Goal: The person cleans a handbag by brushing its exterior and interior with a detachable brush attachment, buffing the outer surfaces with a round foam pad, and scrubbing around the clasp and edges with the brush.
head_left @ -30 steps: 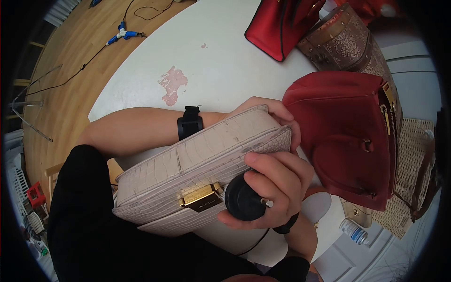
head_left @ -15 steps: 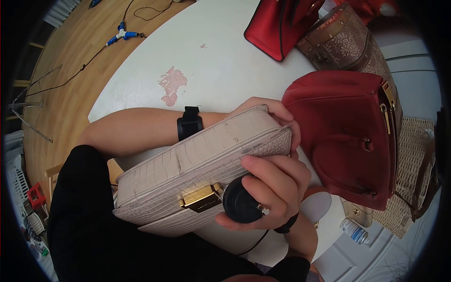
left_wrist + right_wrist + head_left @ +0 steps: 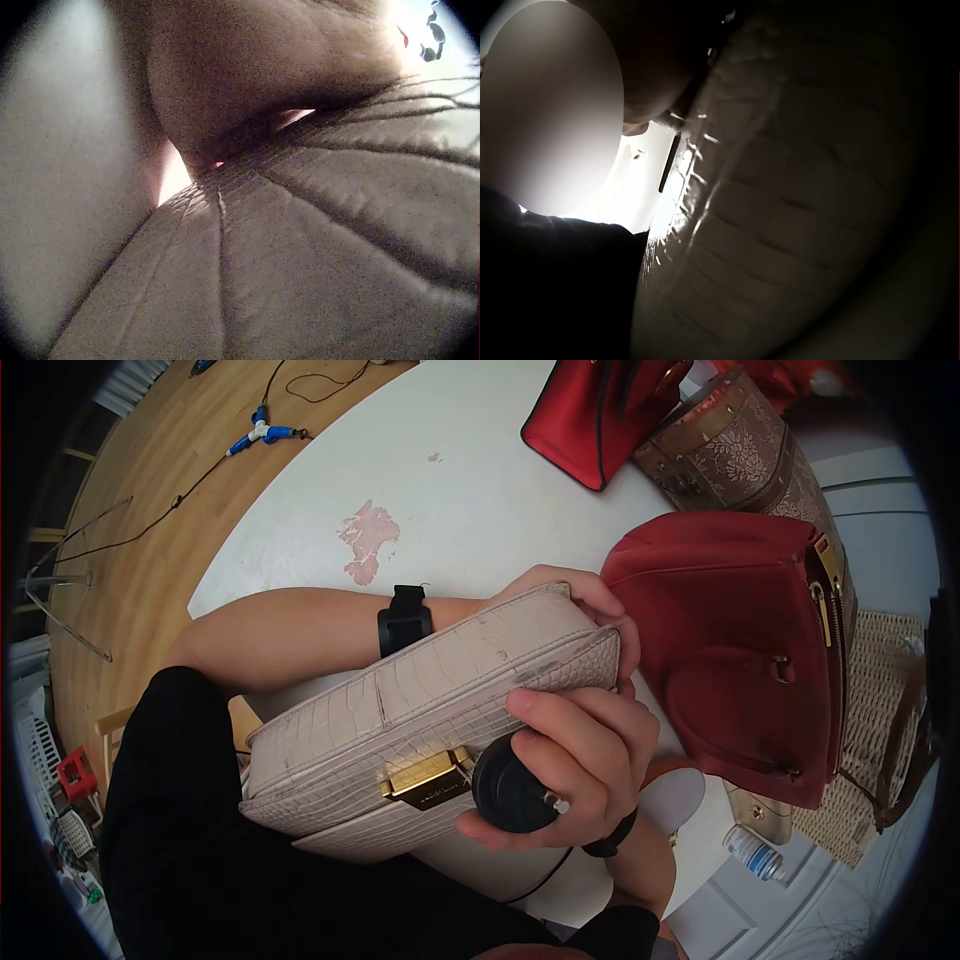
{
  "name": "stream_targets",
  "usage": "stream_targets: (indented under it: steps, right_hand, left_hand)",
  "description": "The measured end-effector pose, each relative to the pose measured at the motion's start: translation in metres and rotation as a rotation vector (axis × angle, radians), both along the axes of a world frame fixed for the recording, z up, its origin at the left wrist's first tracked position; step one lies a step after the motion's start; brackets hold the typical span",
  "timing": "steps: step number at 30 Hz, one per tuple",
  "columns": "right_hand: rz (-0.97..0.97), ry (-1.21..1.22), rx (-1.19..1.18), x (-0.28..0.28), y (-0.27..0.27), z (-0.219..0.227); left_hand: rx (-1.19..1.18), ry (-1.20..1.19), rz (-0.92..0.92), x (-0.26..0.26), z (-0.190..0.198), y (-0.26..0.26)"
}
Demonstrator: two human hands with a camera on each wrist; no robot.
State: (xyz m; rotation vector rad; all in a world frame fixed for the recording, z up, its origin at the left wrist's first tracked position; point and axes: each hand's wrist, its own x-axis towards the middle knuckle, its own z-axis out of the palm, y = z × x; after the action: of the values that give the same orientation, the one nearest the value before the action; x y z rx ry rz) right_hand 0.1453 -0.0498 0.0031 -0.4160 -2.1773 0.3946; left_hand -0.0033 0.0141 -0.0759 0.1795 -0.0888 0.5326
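A cream crocodile-textured handbag (image 3: 440, 680) with a gold clasp (image 3: 425, 778) is held tilted above the person's lap. At its far right end, my left hand (image 3: 597, 597) grips the bag, fingers curled round the corner; its palm is partly hidden behind the bag. My right hand (image 3: 592, 755) holds a round black object (image 3: 508, 785) with a small silver peg, beside the clasp and against the front flap. Creased cream leather fills the lower left wrist view under the left hand (image 3: 262, 67). In the dark right wrist view, the handbag (image 3: 795, 202) runs down the right side.
On the white table (image 3: 470, 470) stand a large dark red handbag (image 3: 700, 590), a red bag with black trim (image 3: 590, 425) and a brown patterned bag (image 3: 740, 455). A woven straw bag (image 3: 875, 735) and a white-and-blue bottle (image 3: 752, 852) lie at the right. Cables with a blue connector (image 3: 258, 433) cross the floor.
My right hand has slid slightly left along the flap, the round black object moving with it. The left hand and the handbag have stayed in place.
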Motion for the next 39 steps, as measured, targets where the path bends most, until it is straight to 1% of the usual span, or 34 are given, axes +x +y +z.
stream_targets:
  steps: [1, 5, 8, 13, 14, 17, 19, 23, 27, 29, 31, 33, 39]
  right_hand:
    - [-0.007, -0.011, -0.001, -0.0002, -0.0003, 0.0004]
    - [-0.017, -0.025, 0.007, -0.0008, 0.0001, 0.0012]
    - [-0.02, -0.048, -0.002, 0.0012, -0.0005, 0.0022]
    - [-0.006, -0.018, -0.018, 0.0028, -0.0024, -0.003]
    - [-0.001, 0.006, -0.021, 0.0026, -0.003, -0.0033]
    - [0.021, -0.005, 0.001, 0.0011, -0.002, -0.0015]
    - [0.019, -0.015, -0.004, 0.0003, -0.0012, 0.0002]
    - [0.017, -0.031, -0.023, 0.0004, -0.0015, 0.0009]
    - [0.003, -0.042, -0.031, 0.0008, -0.0031, 0.0001]
    - [0.004, 0.011, -0.014, 0.0008, -0.0042, -0.0038]
    - [0.012, 0.014, 0.001, -0.0004, -0.0034, -0.0039]
    - [0.019, 0.012, 0.017, -0.0001, -0.002, -0.002]
    - [0.03, -0.031, -0.034, 0.0005, -0.0026, -0.0007]
  left_hand:
    - [-0.014, 0.046, 0.009, -0.0003, 0.0016, -0.0005]
    - [-0.05, 0.015, -0.023, -0.0016, 0.0027, 0.0001]
    - [-0.014, -0.019, -0.004, 0.0001, -0.0003, 0.0003]
    - [0.028, 0.015, 0.027, 0.0016, -0.0028, -0.0002]
    - [0.028, 0.013, 0.026, 0.0021, -0.0026, -0.0001]
    - [0.042, 0.008, 0.001, 0.0024, -0.0006, 0.0001]
    - [0.005, -0.011, -0.014, 0.0015, 0.0007, 0.0]
    - [0.007, -0.008, -0.011, 0.0015, -0.0014, 0.0004]
    - [0.056, 0.045, -0.001, 0.0011, -0.0002, 0.0009]
    - [0.055, 0.067, 0.001, 0.0001, 0.0007, 0.0]
    - [0.026, 0.007, -0.015, 0.0022, 0.0004, -0.0007]
    - [0.032, 0.006, -0.017, 0.0029, -0.0004, -0.0007]
    - [0.013, 0.005, -0.021, 0.0035, -0.001, -0.001]
